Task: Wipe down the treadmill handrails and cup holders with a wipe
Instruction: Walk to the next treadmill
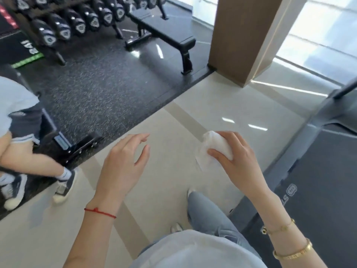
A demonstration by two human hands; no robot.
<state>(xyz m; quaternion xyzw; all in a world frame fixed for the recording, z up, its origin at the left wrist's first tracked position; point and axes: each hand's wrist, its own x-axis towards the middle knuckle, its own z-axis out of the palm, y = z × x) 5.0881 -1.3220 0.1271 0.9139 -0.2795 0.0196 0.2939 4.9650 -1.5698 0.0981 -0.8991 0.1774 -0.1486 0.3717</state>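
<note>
Right hand [229, 151] grips the bunched white wipe [211, 147] in mid-air, its long axis slanting from lower left up to the right, free edge hanging down-left. Left hand [123, 161] hovers beside it, fingers loose and spread, holding nothing. Pale tile floor [170, 171] below, treadmill [318, 180] at right, dumbbell rack [77, 22] and bench [166, 33] beyond on dark matting.

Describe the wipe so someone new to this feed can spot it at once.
Start at the dark treadmill along the right edge. Just left of it, over the pale floor, the right hand holds the wipe: a crumpled white wad sticking out past the fingers. The left hand beside it is open and holds nothing, and nothing else near is white and bunched.
</note>
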